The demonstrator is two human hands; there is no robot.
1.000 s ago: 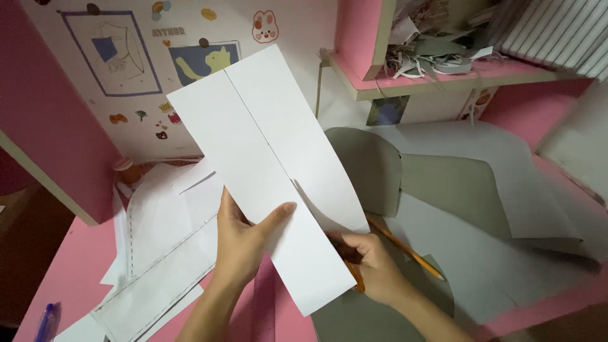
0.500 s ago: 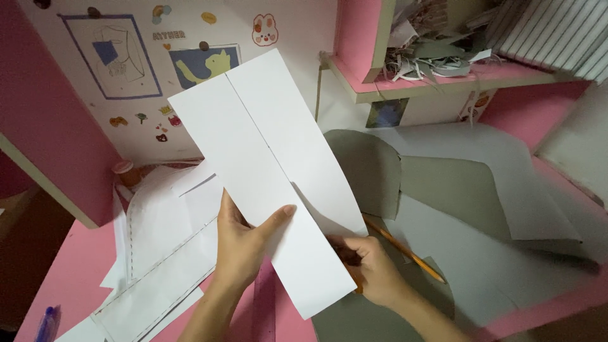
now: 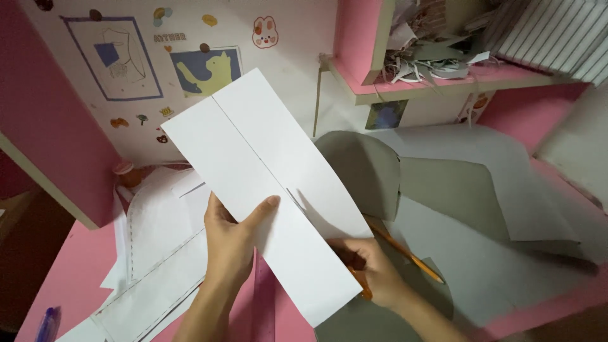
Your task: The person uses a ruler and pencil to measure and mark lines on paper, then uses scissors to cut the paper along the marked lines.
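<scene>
Left hand (image 3: 231, 244): grips white paper sheet (image 3: 266, 190) at its left edge, thumb pressed flat on front face, fingers behind. Sheet raised above desk, tilted, centre crease running lengthwise, short cut visible just right of thumb. Right hand (image 3: 373, 272): closed around orange-handled scissors (image 3: 358, 278), touching sheet's lower right edge; blades hidden behind paper. Orange pencil (image 3: 408, 256) lies just right of right hand on grey paper (image 3: 481, 253). White pattern sheets (image 3: 161, 253) lie left of left hand on pink desk (image 3: 69, 278).
</scene>
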